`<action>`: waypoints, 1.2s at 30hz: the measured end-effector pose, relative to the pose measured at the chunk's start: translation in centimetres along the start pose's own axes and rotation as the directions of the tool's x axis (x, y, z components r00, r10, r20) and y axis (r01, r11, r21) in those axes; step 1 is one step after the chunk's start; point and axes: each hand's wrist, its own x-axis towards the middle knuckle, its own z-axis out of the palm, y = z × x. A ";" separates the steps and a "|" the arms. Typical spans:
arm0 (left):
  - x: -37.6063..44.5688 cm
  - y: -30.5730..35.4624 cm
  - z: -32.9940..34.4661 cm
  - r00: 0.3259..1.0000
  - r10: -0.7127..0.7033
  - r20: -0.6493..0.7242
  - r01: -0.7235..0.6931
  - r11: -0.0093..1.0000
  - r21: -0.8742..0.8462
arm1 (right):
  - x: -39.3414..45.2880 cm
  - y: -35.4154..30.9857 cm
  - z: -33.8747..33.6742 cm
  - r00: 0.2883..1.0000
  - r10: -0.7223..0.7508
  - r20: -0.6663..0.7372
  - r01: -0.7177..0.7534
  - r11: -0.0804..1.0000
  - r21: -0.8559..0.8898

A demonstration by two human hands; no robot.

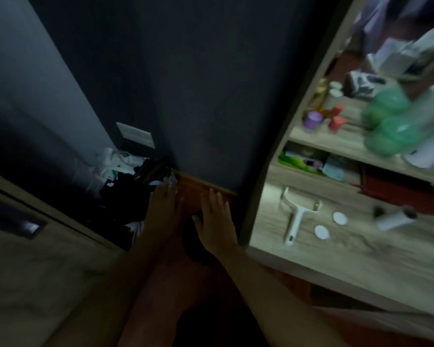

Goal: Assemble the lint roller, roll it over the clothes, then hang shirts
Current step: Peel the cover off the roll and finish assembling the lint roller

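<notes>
A white lint roller handle lies on the lit wooden shelf at the right. Two white round end caps lie beside it. A white sticky roll rests further right on the same shelf. My right hand hovers open in the dark gap left of the shelf unit, holding nothing. My left hand reaches toward a dark pile of clothes in the corner, fingers apart, its tips at the pile's edge. The whole view is blurred.
A dark wall fills the middle. The upper shelf carries green containers, a purple cup, red caps and bottles. A red folder lies at the back of the lower shelf. A pale cabinet stands at the left.
</notes>
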 end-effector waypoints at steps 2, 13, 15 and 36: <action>0.0 3.4 -1.5 0.998 0.033 -0.051 -0.032 0.999 0.013 | -0.8 1.4 -3.3 0.994 -0.036 -0.101 0.037 0.999 0.012; -1.4 23.6 3.6 0.978 0.072 -0.195 -0.083 0.995 -0.047 | -7.1 19.3 -14.2 0.936 -0.021 -0.352 0.035 0.999 0.032; -2.1 27.2 6.2 0.979 0.089 -0.185 -0.103 0.992 -0.067 | -8.5 23.7 -15.5 0.935 -0.006 -0.356 0.028 0.998 0.059; -4.1 35.1 21.7 0.931 -0.106 0.350 0.061 0.989 0.138 | -11.9 44.5 -19.7 0.966 0.208 -0.155 -0.212 0.977 -0.012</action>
